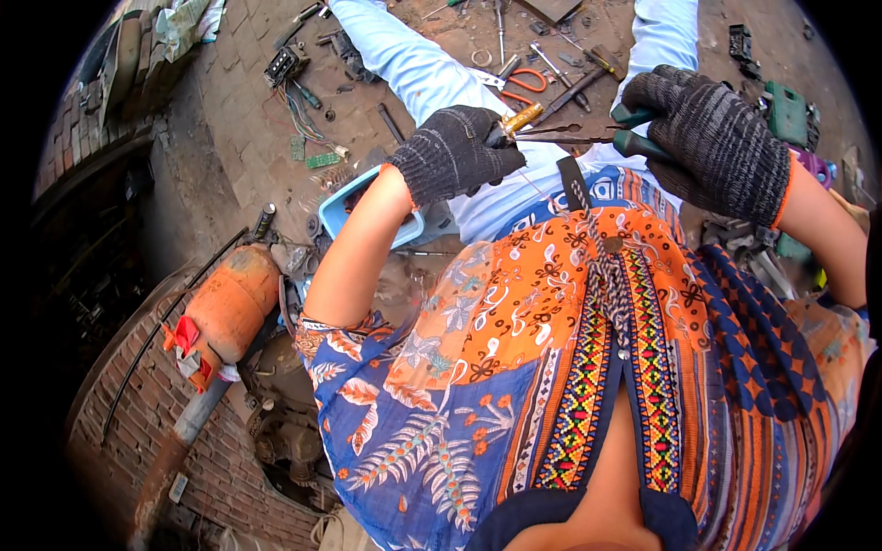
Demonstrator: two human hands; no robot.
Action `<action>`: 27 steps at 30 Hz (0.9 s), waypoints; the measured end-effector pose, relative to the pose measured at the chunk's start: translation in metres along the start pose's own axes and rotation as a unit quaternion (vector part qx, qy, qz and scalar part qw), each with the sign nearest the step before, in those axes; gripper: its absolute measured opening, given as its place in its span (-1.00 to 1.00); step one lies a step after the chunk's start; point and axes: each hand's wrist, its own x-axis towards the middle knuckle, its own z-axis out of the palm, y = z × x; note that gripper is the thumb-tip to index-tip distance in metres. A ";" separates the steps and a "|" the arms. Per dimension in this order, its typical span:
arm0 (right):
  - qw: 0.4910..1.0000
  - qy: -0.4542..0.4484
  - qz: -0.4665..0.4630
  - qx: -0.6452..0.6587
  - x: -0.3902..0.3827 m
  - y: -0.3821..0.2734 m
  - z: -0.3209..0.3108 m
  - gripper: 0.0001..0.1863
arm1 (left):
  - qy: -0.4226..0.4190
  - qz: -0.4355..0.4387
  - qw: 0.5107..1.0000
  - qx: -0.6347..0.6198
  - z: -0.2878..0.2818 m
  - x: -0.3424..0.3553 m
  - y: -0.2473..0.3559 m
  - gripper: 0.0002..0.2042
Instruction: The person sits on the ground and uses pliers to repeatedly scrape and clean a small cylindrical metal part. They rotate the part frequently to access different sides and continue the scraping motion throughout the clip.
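Observation:
In a dark grey knit glove, my left hand [459, 151] is closed around a small golden-yellow cylindrical piece [524, 118] with a metal part at its end. My right hand [707, 147], gloved the same way, grips long-nosed pliers by their green handles [634, 144]. The handles are spread apart. Toward the left hand the plier jaws [551, 136] reach, parted, just below the golden piece. Whether the jaws touch it, I cannot tell. Both hands are held above my lap, between my light blue trouser legs [427, 69].
Beyond the hands, orange-handled scissors [528, 83], a hammer [602, 60] and several screwdrivers lie on the brick ground. Left are a light blue basin [331, 213], green circuit boards [322, 160] and a wired black part [285, 64]. An orange cylinder [234, 298] stands lower left; a green case [785, 110] lies right.

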 end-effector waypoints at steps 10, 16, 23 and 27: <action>0.996 -0.008 0.059 -0.068 0.014 0.001 0.018 -0.74 | -0.015 -0.004 1.000 0.012 0.002 0.004 -0.010 -0.78; 0.997 -0.054 0.035 -0.050 0.014 -0.002 0.017 -0.73 | -0.019 -0.014 1.000 0.019 0.000 0.005 -0.012 -0.78; 0.994 -0.091 -0.015 -0.064 0.003 -0.003 0.014 -0.68 | 0.048 0.160 0.976 0.141 0.006 -0.007 -0.018 -0.63; 0.986 -0.147 0.033 0.074 -0.015 -0.015 0.005 -0.71 | 0.047 0.195 0.970 0.139 0.002 -0.044 0.005 -0.68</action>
